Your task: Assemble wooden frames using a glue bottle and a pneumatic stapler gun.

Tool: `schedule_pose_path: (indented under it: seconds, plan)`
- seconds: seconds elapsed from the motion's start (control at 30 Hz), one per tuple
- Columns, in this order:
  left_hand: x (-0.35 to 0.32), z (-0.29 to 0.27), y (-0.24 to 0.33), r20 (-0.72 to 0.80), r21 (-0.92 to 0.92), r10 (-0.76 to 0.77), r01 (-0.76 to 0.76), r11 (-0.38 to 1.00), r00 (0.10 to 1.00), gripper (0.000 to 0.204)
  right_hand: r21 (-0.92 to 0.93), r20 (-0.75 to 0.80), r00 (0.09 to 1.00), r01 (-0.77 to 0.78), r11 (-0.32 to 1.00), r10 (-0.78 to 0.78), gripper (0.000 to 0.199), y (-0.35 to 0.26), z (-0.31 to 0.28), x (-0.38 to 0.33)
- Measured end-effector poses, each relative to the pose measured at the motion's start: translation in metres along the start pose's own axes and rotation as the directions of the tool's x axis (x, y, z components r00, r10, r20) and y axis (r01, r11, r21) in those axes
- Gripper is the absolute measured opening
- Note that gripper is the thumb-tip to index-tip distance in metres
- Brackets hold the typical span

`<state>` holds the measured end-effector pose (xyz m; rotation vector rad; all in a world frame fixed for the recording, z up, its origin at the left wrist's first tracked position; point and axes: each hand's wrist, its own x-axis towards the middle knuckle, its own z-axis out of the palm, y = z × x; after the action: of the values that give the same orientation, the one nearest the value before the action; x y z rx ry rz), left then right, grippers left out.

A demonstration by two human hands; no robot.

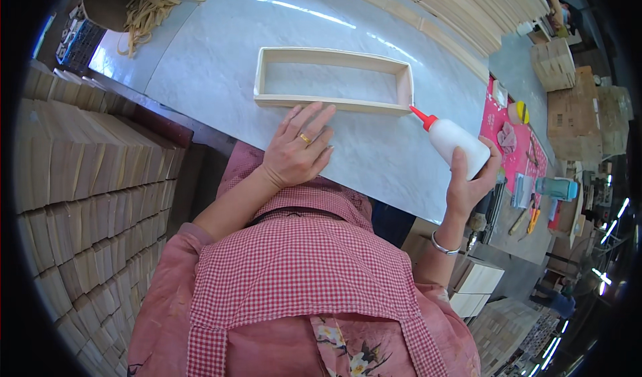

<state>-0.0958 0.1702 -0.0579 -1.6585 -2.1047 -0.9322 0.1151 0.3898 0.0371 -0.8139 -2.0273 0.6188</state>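
Note:
A long rectangular wooden frame (334,103) lies on the pale marbled tabletop in front of me. My right hand (473,176) is wrapped round a white squeeze bottle (458,143) with a red nozzle. The bottle is tilted, and its red tip is at the frame's near right corner, touching or almost touching it. At the near side of the frame, left of its middle, my left hand (302,143) has its fingers stretched out and slightly spread. Those fingertips are at the near rail, and a gold ring shows on one finger.
Stacked wooden boards (87,169) fill the left side. A container with tan rubber bands (157,9) stands at the far left. Long wooden strips (461,9) lie at the far right. A pink mat (508,136), a teal bottle (556,188) and an orange-handled tool (533,220) are off to the right.

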Motion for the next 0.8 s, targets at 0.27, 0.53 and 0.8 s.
schedule_pose_path:
  seconds: [0.27, 0.53, 0.8]
  plan:
    - [0.001, 0.011, 0.000, 0.038, 0.003, -0.032, 0.032, 0.999, 0.999, 0.037, 0.461, 0.298, 0.932, -0.329, 0.824, 0.206, 0.050, -0.074, 0.094, -0.032]
    - [-0.018, 0.024, -0.008, 0.122, -0.089, -0.057, 0.068, 0.994, 0.991, 0.041, 0.467, 0.331, 0.942, -0.109, 0.877, -0.059, 0.052, -0.098, 0.142, -0.036]
    - [0.002, 0.008, -0.004, 0.023, -0.007, -0.021, 0.021, 1.000, 1.000, 0.039, 0.322, 0.283, 0.959, -0.106, 0.941, 0.011, 0.052, -0.085, 0.109, -0.029]
